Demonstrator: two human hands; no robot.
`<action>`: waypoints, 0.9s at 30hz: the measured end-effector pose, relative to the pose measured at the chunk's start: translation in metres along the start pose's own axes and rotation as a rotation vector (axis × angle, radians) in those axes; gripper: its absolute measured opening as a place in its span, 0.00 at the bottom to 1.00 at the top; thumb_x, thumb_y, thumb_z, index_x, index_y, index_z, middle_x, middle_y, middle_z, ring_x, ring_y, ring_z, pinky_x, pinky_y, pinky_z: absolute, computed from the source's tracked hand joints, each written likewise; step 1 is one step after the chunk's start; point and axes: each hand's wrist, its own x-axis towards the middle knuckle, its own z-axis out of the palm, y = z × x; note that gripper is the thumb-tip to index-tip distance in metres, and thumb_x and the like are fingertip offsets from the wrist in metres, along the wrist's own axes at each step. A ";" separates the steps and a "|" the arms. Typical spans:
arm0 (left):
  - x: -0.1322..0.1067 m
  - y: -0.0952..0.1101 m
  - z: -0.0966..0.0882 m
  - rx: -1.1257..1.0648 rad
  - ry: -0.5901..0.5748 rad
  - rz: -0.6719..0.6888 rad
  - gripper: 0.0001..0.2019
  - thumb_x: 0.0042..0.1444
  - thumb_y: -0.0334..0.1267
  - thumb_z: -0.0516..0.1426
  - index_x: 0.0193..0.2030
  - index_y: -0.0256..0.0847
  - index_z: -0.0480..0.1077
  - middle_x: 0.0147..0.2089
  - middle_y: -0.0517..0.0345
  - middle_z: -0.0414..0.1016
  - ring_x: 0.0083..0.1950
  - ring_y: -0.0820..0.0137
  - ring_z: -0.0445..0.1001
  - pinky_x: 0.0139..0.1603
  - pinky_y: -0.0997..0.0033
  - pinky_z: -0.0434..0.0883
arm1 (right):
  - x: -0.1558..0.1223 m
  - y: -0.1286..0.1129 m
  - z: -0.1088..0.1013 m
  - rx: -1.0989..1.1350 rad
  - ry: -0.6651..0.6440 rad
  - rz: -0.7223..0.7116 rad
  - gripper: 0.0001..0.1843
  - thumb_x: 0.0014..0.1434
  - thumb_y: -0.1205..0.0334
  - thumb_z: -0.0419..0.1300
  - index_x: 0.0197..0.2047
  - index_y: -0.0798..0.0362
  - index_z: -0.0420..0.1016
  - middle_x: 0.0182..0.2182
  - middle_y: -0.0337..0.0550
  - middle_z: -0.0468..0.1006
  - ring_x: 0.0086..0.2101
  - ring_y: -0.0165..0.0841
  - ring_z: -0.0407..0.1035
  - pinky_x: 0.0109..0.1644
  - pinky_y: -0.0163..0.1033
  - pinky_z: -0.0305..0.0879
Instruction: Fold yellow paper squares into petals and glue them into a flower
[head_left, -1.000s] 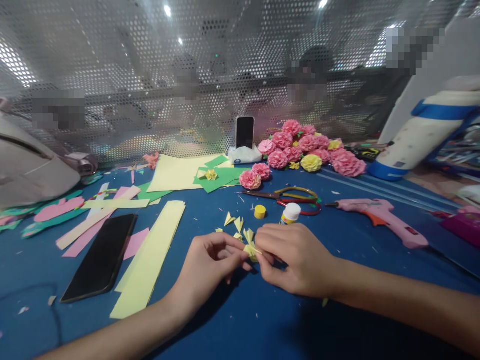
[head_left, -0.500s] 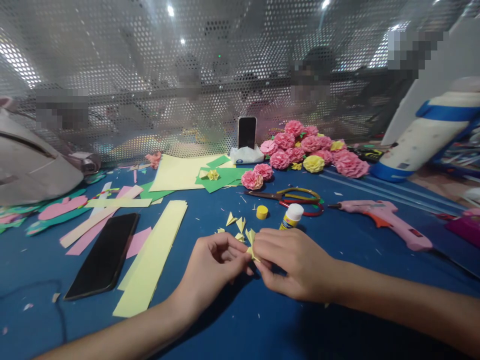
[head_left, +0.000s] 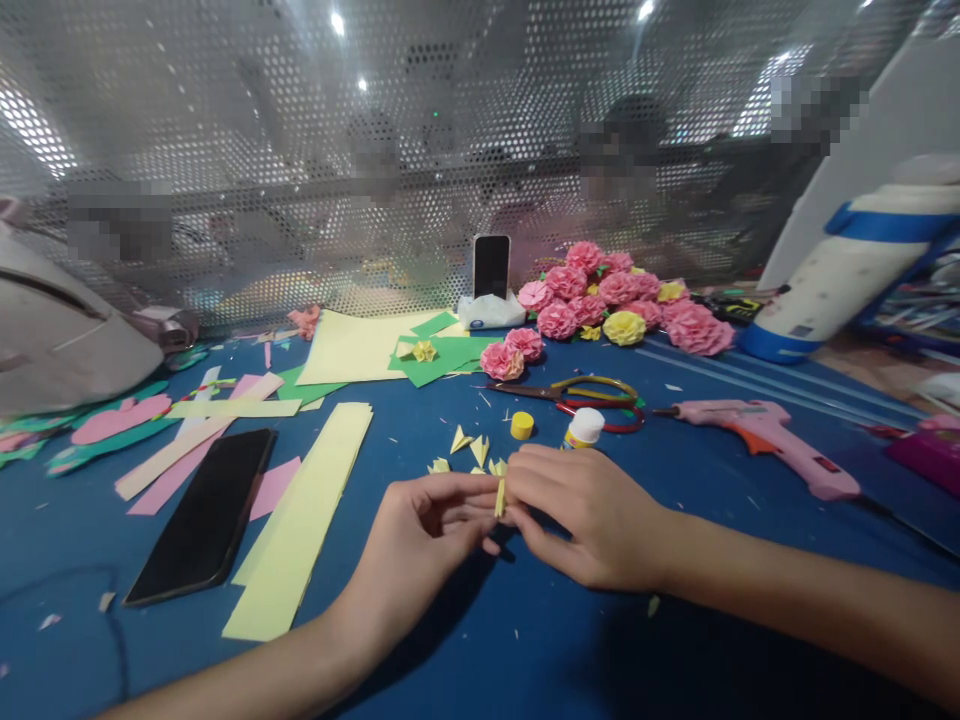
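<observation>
A small folded piece of yellow paper (head_left: pixel 500 494) is pinched between my two hands at the middle of the table. My left hand (head_left: pixel 435 525) has its thumb and fingertips at the paper's left side. My right hand (head_left: pixel 589 515) grips it from the right, fingers curled, hiding part of it. Just beyond lie several folded yellow paper petals (head_left: pixel 480 450). A yellow cap (head_left: pixel 523 425) stands behind them. The glue stick (head_left: pixel 584 428) is upright beyond my right hand, its lower part hidden by that hand.
Scissors (head_left: pixel 570 393) and a pink glue gun (head_left: pixel 772 440) lie to the right. Paper flowers (head_left: pixel 619 290) are heaped at the back, near a propped phone (head_left: pixel 491 267). On the left are yellow strips (head_left: pixel 307 520) and a dark phone (head_left: pixel 206 515). A bottle (head_left: pixel 847 270) leans at right.
The folded paper has been turned in my fingers; its spread points now show as a narrow upright strip. My right hand has risen slightly and covers more of the glue stick.
</observation>
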 end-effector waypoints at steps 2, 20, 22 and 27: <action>0.000 0.000 0.000 -0.006 0.003 0.006 0.14 0.45 0.33 0.68 0.42 0.36 0.82 0.36 0.50 0.84 0.35 0.68 0.82 0.36 0.74 0.79 | 0.000 -0.001 0.000 -0.019 0.017 -0.007 0.10 0.64 0.71 0.50 0.32 0.54 0.67 0.27 0.40 0.69 0.29 0.32 0.59 0.33 0.37 0.51; -0.007 0.009 0.003 0.012 0.071 0.104 0.09 0.49 0.40 0.70 0.36 0.40 0.84 0.34 0.53 0.83 0.31 0.68 0.80 0.36 0.72 0.80 | 0.002 -0.006 -0.010 0.283 0.384 0.132 0.06 0.65 0.68 0.63 0.40 0.51 0.70 0.35 0.37 0.71 0.31 0.27 0.64 0.34 0.32 0.63; -0.007 0.009 0.002 0.015 0.067 0.106 0.08 0.49 0.40 0.70 0.34 0.40 0.84 0.32 0.54 0.82 0.30 0.70 0.79 0.35 0.74 0.79 | 0.002 -0.006 -0.011 0.280 0.368 0.107 0.04 0.65 0.67 0.63 0.40 0.51 0.72 0.35 0.39 0.73 0.33 0.28 0.66 0.35 0.32 0.64; -0.006 0.010 0.000 0.011 0.065 0.098 0.05 0.47 0.38 0.70 0.31 0.40 0.83 0.32 0.56 0.82 0.29 0.73 0.78 0.34 0.78 0.77 | 0.002 -0.010 -0.014 0.299 0.366 0.080 0.05 0.68 0.62 0.61 0.39 0.52 0.74 0.33 0.41 0.75 0.33 0.30 0.69 0.36 0.34 0.67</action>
